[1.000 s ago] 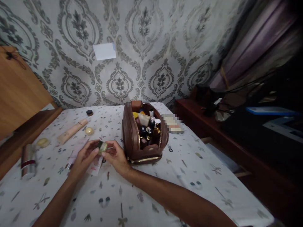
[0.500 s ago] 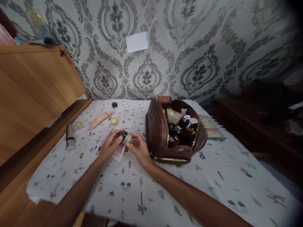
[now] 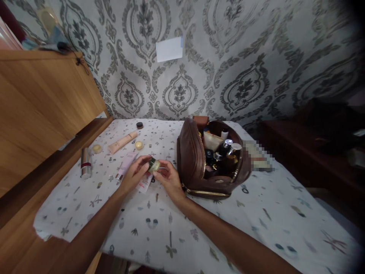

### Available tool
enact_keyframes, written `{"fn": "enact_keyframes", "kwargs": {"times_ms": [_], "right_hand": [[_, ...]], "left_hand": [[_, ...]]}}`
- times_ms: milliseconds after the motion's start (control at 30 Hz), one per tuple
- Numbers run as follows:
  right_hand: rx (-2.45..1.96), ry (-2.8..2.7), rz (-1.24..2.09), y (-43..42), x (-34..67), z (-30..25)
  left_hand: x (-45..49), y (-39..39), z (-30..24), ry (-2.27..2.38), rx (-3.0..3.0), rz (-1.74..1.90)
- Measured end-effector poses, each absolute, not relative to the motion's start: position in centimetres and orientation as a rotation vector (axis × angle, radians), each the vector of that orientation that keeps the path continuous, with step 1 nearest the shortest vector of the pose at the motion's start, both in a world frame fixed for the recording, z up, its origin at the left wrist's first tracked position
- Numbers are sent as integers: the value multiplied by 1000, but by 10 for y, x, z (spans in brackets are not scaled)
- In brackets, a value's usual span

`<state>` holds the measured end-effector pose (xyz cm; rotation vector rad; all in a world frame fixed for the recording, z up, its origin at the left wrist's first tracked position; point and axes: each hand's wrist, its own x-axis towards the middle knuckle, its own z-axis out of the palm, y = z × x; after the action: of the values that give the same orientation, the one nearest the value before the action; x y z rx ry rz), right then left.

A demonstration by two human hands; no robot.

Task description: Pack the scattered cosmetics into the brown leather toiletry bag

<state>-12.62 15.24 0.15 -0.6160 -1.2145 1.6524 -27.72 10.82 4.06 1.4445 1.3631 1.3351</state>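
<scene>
A small jar [image 3: 154,165] with a dark green lid and a pale greenish body is held between both hands above the table. My left hand [image 3: 137,173] pinches its lid end, while the fingertips of my right hand [image 3: 169,178] grip the pale end. Beneath the hands lie a pinkish-white tube [image 3: 144,184] and a lilac tube [image 3: 125,165] with a silver cap, both partly covered. Just right of my right hand stands an unzipped brown cosmetic bag [image 3: 188,160], filled with several bottles and a cream-coloured tube [image 3: 212,140].
Farther back on the patterned tablecloth [image 3: 159,236] lie a peach tube [image 3: 122,142], a small dark pot [image 3: 139,125] and two yellowish pots [image 3: 139,145]. A metallic cylinder [image 3: 86,163] is at the left, near a wooden panel [image 3: 51,95]. A blurred-out flat item sits behind the bag.
The jar has turned slightly in my fingers, showing more of its side. Both hands stay on it in nearly the same place. The view has shifted a little.
</scene>
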Motion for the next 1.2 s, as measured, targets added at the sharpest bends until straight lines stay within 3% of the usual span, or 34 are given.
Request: {"fn": "enact_keyframes", "kwargs": {"times_ms": [1200], "right_hand": [[-615, -1219, 1696, 150, -126, 4]], "left_hand": [[-276, 105, 36, 1365, 1439, 1355]]}}
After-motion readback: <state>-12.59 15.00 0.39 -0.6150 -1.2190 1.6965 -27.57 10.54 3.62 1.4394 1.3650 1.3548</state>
